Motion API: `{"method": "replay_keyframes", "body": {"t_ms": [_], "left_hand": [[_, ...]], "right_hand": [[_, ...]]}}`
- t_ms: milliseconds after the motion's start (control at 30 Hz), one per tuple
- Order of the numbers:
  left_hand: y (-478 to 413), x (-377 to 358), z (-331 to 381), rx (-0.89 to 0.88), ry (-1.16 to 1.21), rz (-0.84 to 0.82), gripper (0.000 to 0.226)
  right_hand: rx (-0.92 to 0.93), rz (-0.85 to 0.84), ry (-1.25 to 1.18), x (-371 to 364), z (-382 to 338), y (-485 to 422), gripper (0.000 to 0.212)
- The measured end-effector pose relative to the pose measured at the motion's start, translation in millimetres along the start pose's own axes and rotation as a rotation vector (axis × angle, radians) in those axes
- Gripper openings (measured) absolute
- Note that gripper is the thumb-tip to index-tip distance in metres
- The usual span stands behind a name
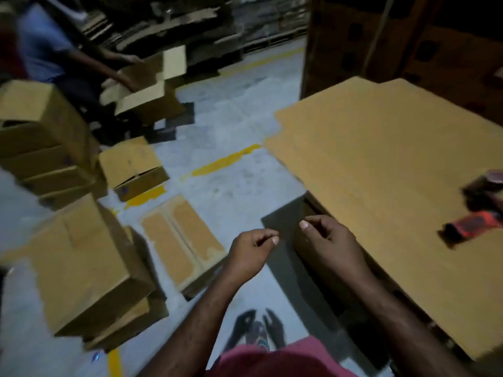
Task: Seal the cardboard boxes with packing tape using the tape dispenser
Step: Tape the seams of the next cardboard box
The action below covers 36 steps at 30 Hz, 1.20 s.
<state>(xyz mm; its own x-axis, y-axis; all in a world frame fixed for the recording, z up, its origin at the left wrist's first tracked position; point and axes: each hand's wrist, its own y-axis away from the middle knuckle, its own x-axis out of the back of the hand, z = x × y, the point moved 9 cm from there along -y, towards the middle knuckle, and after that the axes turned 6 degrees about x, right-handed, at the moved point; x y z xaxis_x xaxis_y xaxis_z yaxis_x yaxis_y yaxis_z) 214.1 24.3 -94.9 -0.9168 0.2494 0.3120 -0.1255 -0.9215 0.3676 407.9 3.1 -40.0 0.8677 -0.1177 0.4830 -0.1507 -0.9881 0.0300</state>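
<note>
Both my hands hang in the air over the floor, fingers loosely curled and holding nothing. My left hand (251, 251) is just left of my right hand (326, 240), which sits by the near corner of a flat cardboard sheet (381, 170) on the work surface. A red and black tape dispenser (473, 223) lies on that sheet at the far right. A taped cardboard box (182, 240) lies on the floor left of my hands. A larger closed box (79, 268) stands further left.
A small box (133, 167) sits on the floor near a yellow line (226, 161). Stacked boxes (40, 148) rise at the left. Another person (54, 50) handles an open box (152, 91) at the back. Dark stacks (408, 36) stand at the back right.
</note>
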Motion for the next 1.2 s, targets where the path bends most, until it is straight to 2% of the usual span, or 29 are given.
{"method": "replay_keyframes", "body": {"t_ms": [100,200,267,533,633,767,800,900,1033,1133,1200], "left_hand": [[-4,75,-35,0.065,0.029,0.14,0.011],[-6,140,-74,0.154,0.065,0.279,0.029],[-10,173,-97,0.214,0.104,0.354,0.027],[-77,245,-180,0.401,0.238,0.531,0.02],[-113,256,-226,0.513,0.201,0.535,0.022],[-156,253,-323,0.676,0.088,0.51,0.027],[-163,250,-347,0.715,0.098,0.51,0.028],[-191,241,-426,0.83,0.106,0.525,0.03],[-231,221,-514,0.86,0.007,0.463,0.035],[-258,204,-569,0.825,0.001,0.472,0.031],[-261,188,-616,0.969,0.015,0.429,0.049]], "right_hand": [[0.023,-0.146,0.013,-82,-20,-31,0.025],[0.028,-0.266,0.032,-154,-41,-55,0.024],[0.035,-0.328,0.053,-194,-52,-70,0.024],[-0.065,-0.55,0.177,-329,-22,-140,0.036],[-0.116,-0.624,0.219,-384,16,-163,0.039],[-0.195,-0.722,0.276,-466,97,-188,0.063],[-0.233,-0.731,0.282,-482,117,-192,0.062],[-0.357,-0.702,0.329,-533,194,-206,0.047],[-0.432,-0.676,0.378,-588,286,-215,0.044],[-0.434,-0.614,0.391,-614,344,-222,0.046],[-0.425,-0.569,0.421,-628,381,-227,0.056]]}}
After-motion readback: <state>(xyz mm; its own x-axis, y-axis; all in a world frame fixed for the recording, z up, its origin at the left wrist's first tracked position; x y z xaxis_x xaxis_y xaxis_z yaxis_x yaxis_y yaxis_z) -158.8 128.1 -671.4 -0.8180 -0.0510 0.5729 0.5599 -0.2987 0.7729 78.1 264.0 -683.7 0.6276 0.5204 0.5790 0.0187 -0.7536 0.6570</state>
